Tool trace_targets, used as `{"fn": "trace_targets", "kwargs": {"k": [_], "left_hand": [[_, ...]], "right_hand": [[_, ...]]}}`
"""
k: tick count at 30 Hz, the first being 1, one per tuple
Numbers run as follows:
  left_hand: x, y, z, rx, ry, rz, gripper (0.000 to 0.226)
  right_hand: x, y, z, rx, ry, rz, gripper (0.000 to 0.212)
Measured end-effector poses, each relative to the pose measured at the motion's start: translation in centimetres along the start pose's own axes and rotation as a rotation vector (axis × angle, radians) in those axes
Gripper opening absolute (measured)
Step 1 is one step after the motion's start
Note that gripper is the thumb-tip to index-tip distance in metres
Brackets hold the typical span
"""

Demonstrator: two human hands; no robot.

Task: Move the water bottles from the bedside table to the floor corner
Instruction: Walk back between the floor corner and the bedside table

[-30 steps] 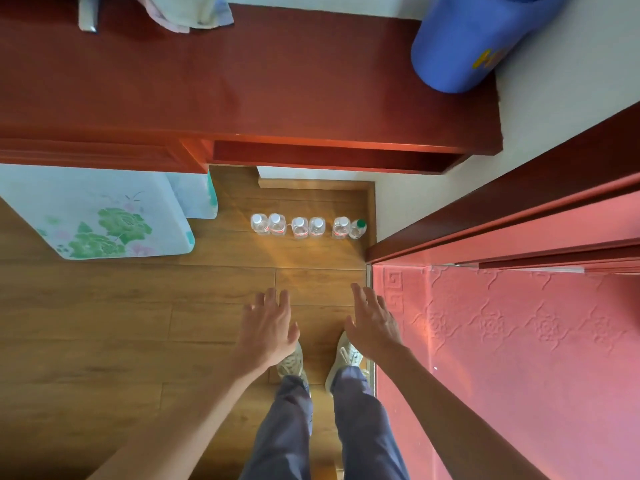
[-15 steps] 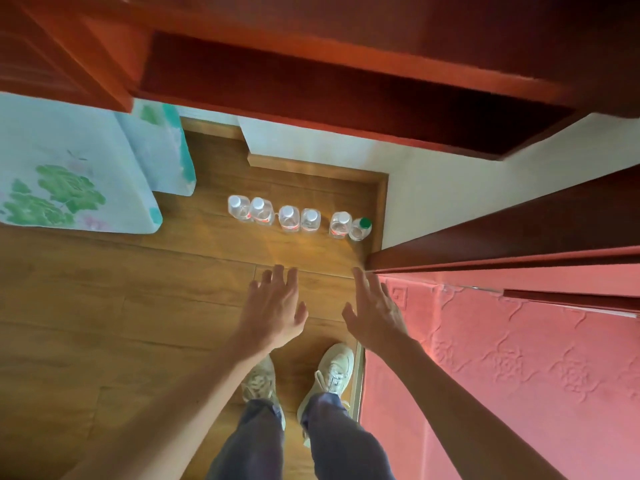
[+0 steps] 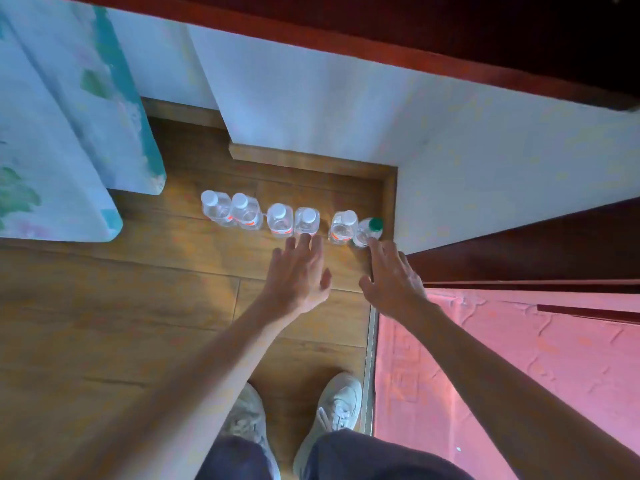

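The left hand (image 3: 298,271) and right hand (image 3: 391,275), spread and empty beside the bottle row (image 3: 278,220), could topple it by careless brushing.

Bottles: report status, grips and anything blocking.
Left grip and right grip open, empty. Six bottles upright in a row by the floor corner. Right grip nearest green-cap bottle. Nothing blocking.
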State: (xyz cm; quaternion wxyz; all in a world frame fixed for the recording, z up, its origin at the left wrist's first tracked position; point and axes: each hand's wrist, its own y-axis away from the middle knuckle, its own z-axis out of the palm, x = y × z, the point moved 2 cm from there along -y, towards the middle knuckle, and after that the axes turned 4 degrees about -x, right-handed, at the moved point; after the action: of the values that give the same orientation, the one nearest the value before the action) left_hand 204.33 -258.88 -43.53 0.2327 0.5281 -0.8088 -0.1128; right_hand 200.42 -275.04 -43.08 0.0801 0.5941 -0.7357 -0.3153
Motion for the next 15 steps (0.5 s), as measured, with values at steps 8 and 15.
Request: {"fn": "trace_targets", "kwargs": {"k": [8, 15], "left_hand": [[-1.4, -9.3, 2.0, 0.152, 0.013, 0.292, 0.037], [-1.2, -17.6, 3.6, 0.072, -0.095, 0.537, 0.040]], "right_hand": [[0.6, -8.9, 0.7, 0.128, 0.116, -0.002, 0.068], [0.9, -14.4, 0.8, 0.217, 0.306, 0.025, 0.070]]}}
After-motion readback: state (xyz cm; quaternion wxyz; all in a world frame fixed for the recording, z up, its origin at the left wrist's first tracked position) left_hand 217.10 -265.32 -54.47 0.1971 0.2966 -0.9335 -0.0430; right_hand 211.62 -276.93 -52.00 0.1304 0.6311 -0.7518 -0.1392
